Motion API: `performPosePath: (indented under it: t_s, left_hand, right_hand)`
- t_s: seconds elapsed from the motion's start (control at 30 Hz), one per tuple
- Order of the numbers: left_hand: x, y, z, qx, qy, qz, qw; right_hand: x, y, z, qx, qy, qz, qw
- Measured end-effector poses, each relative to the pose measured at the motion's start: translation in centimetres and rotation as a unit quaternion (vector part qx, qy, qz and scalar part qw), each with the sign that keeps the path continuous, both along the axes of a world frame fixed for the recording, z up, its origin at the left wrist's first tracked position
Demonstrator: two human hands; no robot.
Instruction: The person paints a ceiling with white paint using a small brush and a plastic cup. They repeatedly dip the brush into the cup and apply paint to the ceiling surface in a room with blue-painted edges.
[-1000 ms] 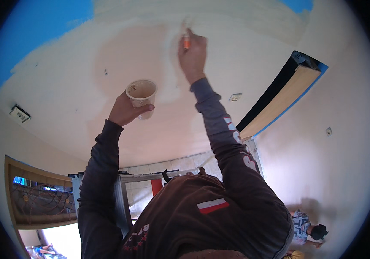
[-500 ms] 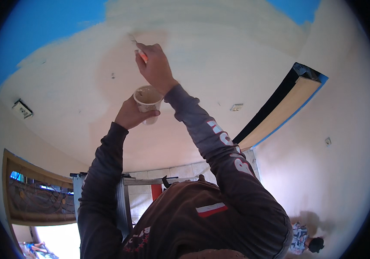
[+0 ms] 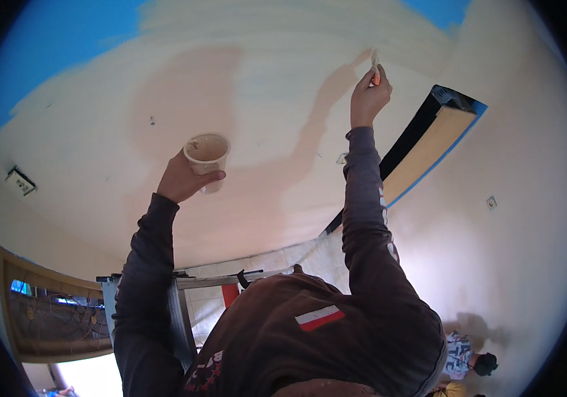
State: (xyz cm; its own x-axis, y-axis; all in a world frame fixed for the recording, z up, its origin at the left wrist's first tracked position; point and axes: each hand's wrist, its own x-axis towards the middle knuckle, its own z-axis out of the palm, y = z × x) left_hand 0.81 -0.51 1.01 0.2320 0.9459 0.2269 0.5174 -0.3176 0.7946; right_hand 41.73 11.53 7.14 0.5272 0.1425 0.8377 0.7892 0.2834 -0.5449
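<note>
My left hand (image 3: 181, 177) is wrapped around a pale plastic cup (image 3: 212, 169), thumb across its front. Beige paint coats the cup's inside; how full it is cannot be made out. Raised to the right, my right hand (image 3: 371, 104) grips a small paintbrush (image 3: 375, 63) by its orange handle. The brush's paint-covered tip is at or very near the wall (image 3: 277, 86); contact is unclear. Cream paint covers most of this wall, with bright blue at the upper left and upper right. My arm's shadow falls across it.
A ladder (image 3: 183, 317) stands beside my left arm. A long black and wood-coloured panel (image 3: 422, 145) edged in blue is at right. Wall boxes (image 3: 20, 182) sit on the left. A wooden-framed opening (image 3: 51, 268) is lower left. Another person (image 3: 459, 351) is at lower right.
My right hand has swung with the paintbrush from above the cup far to the right along the wall. My left hand and the cup have shifted slightly left in view.
</note>
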Motion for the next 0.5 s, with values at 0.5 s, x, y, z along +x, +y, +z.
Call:
performPosePath:
  t_s: [0.5]
  left_hand:
    - [-0.4, 0.5, -0.6, 0.002, -0.02, -0.018, 1.0]
  right_hand:
    - [-11.7, 1.5, 0.7, 0.001, -0.154, 0.085, 0.984]
